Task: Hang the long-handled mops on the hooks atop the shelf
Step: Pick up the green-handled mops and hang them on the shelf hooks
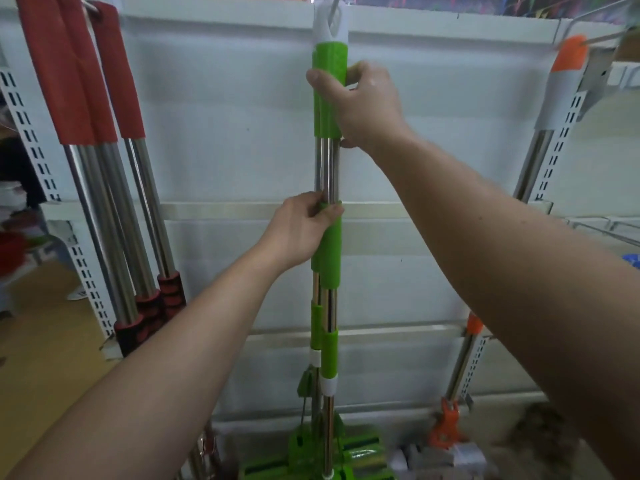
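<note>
Green-handled mops with steel shafts hang upright in the middle, their white top cap looped over a metal hook at the shelf top. My right hand grips the upper green sleeve. Lower down, my left hand pinches the top of the lower green sleeve. Their green mop heads sit near the floor.
Red-handled mops hang at the left beside a slotted white upright. An orange-and-white mop hangs at the right on another hook. The white shelf back panel is behind everything. Small items lie on the floor at the lower right.
</note>
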`<state>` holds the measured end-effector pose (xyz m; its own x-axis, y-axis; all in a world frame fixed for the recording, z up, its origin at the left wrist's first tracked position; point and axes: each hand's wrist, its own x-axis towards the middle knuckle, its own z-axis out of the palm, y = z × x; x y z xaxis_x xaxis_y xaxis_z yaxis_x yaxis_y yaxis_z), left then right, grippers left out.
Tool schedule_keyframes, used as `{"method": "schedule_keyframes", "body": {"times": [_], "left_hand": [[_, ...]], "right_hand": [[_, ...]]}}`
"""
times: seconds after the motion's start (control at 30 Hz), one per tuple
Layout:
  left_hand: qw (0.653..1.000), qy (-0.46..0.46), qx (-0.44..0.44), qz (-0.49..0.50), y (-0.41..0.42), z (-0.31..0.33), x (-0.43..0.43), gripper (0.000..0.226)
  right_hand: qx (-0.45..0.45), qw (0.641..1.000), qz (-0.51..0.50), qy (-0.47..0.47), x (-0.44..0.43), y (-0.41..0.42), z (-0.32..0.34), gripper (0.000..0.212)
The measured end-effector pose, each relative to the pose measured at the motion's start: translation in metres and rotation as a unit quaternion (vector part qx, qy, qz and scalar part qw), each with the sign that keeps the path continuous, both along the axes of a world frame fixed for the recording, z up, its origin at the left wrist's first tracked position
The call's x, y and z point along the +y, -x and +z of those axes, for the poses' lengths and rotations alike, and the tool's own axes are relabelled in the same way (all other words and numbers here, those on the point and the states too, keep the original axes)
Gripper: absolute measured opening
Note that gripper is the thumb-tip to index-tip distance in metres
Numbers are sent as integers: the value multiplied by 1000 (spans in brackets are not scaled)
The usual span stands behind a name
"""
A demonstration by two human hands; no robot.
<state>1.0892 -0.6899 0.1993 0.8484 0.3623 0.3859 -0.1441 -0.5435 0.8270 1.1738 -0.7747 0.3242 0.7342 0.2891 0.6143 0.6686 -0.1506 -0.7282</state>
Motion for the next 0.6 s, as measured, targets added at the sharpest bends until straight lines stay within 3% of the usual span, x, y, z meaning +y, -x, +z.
{"method": "schedule_keyframes", "body": {"times": [0.2,0.33,0.4,0.5,0.6], "left_hand": [[1000,13,10,-14,-1,1,4,53],[1000,11,10,-15,-1,-1,8,34],[1000,14,9,-12,-1,-5,9,41],[1000,26,10,-14,3,-13,7,51],[1000,23,10,4,5,-24,8,43]], "right_hand": [[4,1000,-16,13,-4,11,1,44],[12,1000,-23,3,-3,18,2,45],[10,999,-34,8,-3,21,-1,45],[7,998,-49,41,-4,23,-20,43],[22,994,-66,85,-3,25,-56,39]]}}
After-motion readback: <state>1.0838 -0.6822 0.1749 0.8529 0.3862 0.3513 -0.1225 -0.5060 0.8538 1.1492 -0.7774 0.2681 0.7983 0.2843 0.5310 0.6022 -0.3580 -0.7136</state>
